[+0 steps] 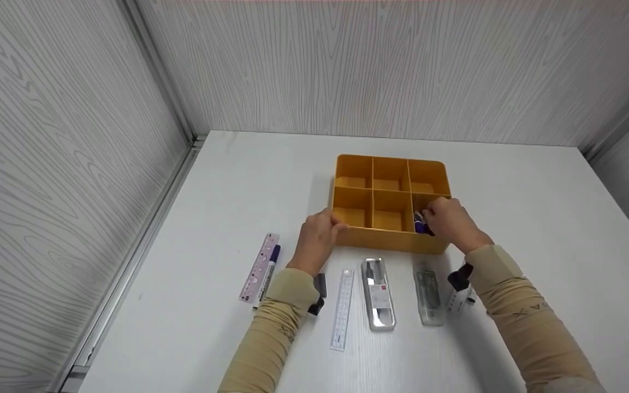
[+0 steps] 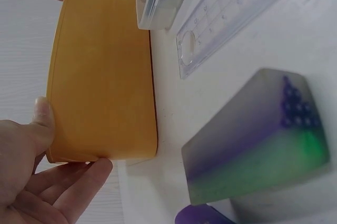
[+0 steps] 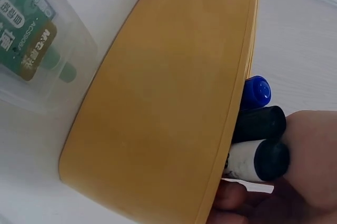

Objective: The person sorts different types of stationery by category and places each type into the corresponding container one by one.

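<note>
A yellow box (image 1: 391,239) with several compartments stands on the table. My left hand (image 1: 317,240) grips its front left corner, with the thumb (image 2: 43,121) at the rim and the fingers against the side. At the front right compartment, my right hand (image 1: 451,221) reaches in with curled fingers. In the right wrist view it holds a white marker with a black end (image 3: 258,161); its fingertips are partly hidden behind the box wall. Beside that marker stand another black-ended marker (image 3: 260,124) and a blue-ended one (image 3: 256,92), their lower parts hidden by the box.
Before the box lie a clear ruler (image 1: 342,311), a slim case (image 1: 378,295) and a clear case with a green label (image 1: 429,297). On the left are a pink ruler (image 1: 259,267) and a purple-capped marker (image 1: 271,267). A grey, purple and green block (image 2: 253,134) lies below my left wrist.
</note>
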The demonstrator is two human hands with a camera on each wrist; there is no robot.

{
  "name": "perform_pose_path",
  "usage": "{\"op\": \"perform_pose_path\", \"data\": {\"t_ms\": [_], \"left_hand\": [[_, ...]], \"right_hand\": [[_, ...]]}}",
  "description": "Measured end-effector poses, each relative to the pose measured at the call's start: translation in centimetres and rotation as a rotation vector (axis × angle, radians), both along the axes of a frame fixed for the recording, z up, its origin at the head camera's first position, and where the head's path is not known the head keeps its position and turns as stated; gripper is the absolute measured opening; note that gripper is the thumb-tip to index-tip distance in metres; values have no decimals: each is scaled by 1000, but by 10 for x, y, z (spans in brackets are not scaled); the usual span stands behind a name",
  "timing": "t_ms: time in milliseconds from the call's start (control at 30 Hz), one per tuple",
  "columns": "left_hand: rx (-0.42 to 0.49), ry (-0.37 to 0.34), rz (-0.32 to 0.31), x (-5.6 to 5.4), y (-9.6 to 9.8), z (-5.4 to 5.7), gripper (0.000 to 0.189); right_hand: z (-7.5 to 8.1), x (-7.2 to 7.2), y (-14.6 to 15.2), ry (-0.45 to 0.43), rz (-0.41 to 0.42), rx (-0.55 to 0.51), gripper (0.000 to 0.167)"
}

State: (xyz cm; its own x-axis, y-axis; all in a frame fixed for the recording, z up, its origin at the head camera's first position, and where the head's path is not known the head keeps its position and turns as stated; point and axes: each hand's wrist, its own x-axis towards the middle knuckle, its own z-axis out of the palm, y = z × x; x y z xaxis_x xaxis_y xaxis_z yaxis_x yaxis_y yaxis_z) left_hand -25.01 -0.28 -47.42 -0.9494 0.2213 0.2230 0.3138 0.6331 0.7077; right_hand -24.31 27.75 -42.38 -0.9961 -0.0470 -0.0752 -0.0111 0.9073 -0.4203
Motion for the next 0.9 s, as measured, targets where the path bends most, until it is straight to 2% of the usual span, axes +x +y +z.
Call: {"op": "perform_pose_path", "data": {"t_ms": [433,667,900], "left_hand": [[43,-22,-21,0,1,0,16],[59,-31,-20,1,2,1,16],[56,-76,-15,1,2,2,20]], "right_hand": [[8,6,4,-69,-31,-90,42],[14,16,16,20,-17,-117,41],[20,34,29,88,-58,-143,45]]}}
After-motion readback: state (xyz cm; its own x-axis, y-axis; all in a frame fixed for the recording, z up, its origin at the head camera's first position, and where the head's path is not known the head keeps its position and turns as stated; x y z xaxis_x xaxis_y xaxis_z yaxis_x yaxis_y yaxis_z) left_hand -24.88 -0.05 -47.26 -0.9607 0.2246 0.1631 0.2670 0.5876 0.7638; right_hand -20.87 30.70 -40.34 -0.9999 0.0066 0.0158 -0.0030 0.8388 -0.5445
